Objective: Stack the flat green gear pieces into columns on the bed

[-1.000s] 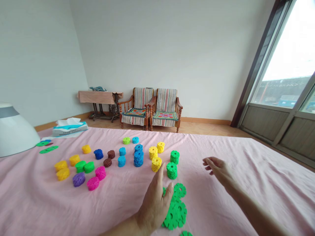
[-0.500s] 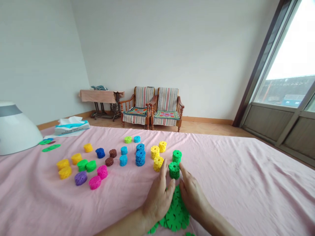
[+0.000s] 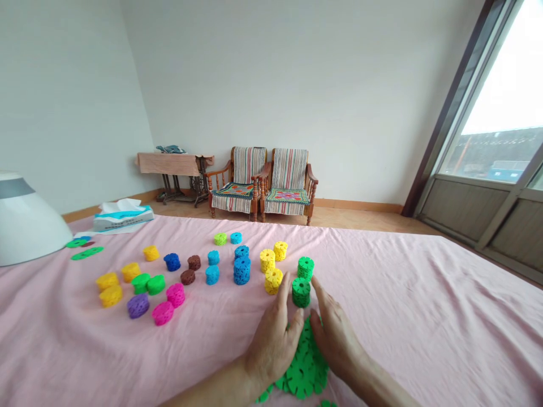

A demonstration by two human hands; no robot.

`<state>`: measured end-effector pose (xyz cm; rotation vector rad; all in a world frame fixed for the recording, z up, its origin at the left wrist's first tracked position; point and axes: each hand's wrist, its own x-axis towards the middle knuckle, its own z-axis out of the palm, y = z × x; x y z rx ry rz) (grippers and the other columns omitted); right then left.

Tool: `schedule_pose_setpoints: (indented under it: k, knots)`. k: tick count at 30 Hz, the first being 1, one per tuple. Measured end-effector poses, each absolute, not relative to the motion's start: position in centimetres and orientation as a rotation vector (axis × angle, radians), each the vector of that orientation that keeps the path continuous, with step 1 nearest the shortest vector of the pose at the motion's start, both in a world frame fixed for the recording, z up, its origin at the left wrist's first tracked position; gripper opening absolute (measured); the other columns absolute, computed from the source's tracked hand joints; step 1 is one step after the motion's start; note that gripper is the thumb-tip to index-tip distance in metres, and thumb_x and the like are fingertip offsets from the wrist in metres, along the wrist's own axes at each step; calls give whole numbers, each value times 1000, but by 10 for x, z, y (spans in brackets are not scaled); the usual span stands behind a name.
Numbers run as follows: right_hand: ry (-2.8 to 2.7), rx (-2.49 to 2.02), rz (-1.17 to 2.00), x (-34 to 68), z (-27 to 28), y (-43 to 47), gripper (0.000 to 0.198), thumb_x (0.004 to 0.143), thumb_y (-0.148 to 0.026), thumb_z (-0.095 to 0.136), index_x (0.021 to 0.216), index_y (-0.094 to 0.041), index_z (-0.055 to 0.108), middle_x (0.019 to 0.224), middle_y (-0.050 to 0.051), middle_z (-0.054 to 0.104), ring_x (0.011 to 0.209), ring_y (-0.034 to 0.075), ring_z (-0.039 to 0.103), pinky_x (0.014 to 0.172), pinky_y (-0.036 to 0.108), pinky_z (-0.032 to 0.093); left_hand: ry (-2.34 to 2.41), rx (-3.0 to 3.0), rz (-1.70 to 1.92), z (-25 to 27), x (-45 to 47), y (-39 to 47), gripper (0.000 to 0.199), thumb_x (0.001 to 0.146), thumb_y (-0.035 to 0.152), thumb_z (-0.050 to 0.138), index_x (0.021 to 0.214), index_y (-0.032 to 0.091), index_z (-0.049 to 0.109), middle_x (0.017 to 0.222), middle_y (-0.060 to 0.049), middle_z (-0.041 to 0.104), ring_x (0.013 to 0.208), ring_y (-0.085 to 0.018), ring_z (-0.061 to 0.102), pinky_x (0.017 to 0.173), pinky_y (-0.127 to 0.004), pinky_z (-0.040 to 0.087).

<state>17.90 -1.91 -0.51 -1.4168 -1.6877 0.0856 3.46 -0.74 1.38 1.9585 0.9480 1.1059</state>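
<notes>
My left hand (image 3: pixel 278 333) and my right hand (image 3: pixel 338 330) stand on edge on the pink cloth, palms facing, fingers stretched out. Just beyond and between their fingertips rises a stack of dark green notched discs (image 3: pixel 301 293). Whether the fingers touch it I cannot tell. A second, brighter green stack (image 3: pixel 305 268) is right behind it. Below the palms lies a loose pile of green snowflake discs (image 3: pixel 303 370), partly covered by both hands. Close to my left fingertips is a yellow disc stack (image 3: pixel 273 281), with more yellow stacks (image 3: pixel 267 260) behind.
Blue stacks (image 3: pixel 241 270), brown stacks (image 3: pixel 188 277), pink stacks (image 3: pixel 163 312), a purple stack (image 3: pixel 138 306) and several others spread leftward over the pink cloth (image 3: pixel 403 316). A tissue box (image 3: pixel 123 217) and a white rounded appliance (image 3: pixel 31 226) stand at the far left.
My hands hold almost the same pose around the dark green stack. The whole view has shifted very slightly; no disc has visibly been moved.
</notes>
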Motion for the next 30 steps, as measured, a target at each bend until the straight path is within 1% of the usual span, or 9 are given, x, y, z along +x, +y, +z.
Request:
schedule_pose_setpoints:
  k: [4, 7, 10, 13, 17, 20, 23, 26, 30]
  knots:
    - [-1746, -1462, 281, 191, 16, -26, 24, 75, -12, 42, 90, -18, 60, 78, 5, 65, 73, 19, 61, 67, 33, 49, 964, 1968, 1288, 23, 23, -4, 39, 87, 21, 42, 127, 21, 41, 131, -9, 48, 118, -21, 48, 98, -38, 41]
    - [-1850, -1472, 492, 193, 33, -36, 14, 74, -13, 47, 70, -19, 59, 63, -1, 58, 59, 14, 55, 57, 26, 44, 1005, 2021, 1363, 31, 11, 0, 24, 87, 21, 43, 109, 19, 51, 112, -9, 59, 99, -19, 59, 86, -33, 48]
    - [-1966, -1417, 544, 188, 42, -46, 14, 71, -13, 56, 81, -20, 62, 78, 2, 60, 75, 16, 56, 68, 28, 45, 1030, 2040, 1387, 38, 2, 3, 16, 87, 22, 43, 101, 19, 51, 92, -5, 63, 82, -16, 61, 75, -29, 49]
    - [-2078, -1360, 562, 184, 41, -52, 37, 69, -19, 63, 105, -21, 60, 103, 7, 59, 98, 23, 52, 86, 37, 42, 1037, 2050, 1380, 41, -1, 3, 12, 87, 22, 43, 96, 19, 51, 81, -2, 62, 73, -15, 60, 69, -26, 48]
    - [-2114, -1364, 545, 183, 33, -53, 47, 66, -24, 68, 112, -20, 57, 108, 10, 58, 103, 27, 49, 89, 42, 40, 1028, 2062, 1318, 37, 0, 0, 12, 86, 22, 44, 95, 19, 51, 75, -1, 61, 70, -15, 59, 66, -26, 47]
    - [-2031, -1360, 535, 182, 29, -50, 38, 63, -15, 65, 100, -22, 60, 99, 6, 60, 95, 23, 52, 84, 36, 43, 1002, 2052, 1273, 31, 5, -6, 13, 86, 22, 43, 96, 19, 52, 75, -1, 61, 70, -15, 59, 67, -25, 46]
    - [-1916, -1412, 670, 182, 30, -47, 24, 63, -7, 57, 83, -20, 60, 79, 0, 59, 75, 16, 54, 68, 27, 44, 987, 2036, 1234, 26, 13, -11, 13, 86, 21, 43, 94, 19, 53, 75, -1, 61, 67, -14, 58, 65, -24, 45]
    - [-1809, -1443, 845, 185, 30, -42, 13, 65, -8, 54, 72, -17, 59, 62, -4, 53, 61, 12, 49, 55, 22, 37, 980, 2042, 1201, 22, 20, -15, 14, 85, 19, 43, 93, 19, 54, 77, -2, 62, 68, -14, 58, 65, -24, 45]
    - [-1697, -1346, 1039, 200, 25, -32, 3, 69, -15, 54, 68, -16, 57, 55, -6, 46, 53, 9, 42, 48, 20, 30, 967, 2040, 1212, 20, 24, -15, 16, 84, 17, 43, 96, 19, 55, 77, -2, 62, 69, -14, 58, 66, -23, 45]
